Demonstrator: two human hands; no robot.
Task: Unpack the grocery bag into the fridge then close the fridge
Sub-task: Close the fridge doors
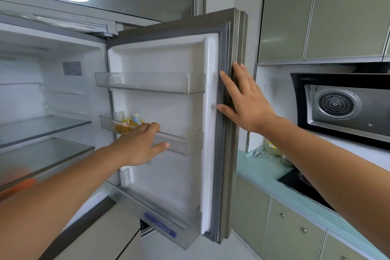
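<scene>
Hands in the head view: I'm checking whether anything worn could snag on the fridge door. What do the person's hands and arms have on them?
Nothing worn shows. The left hand and the right hand have no gloves and no rings that can be seen. Above both wrists there is no sleeve, watch or bracelet as far as the frame reaches.
</scene>
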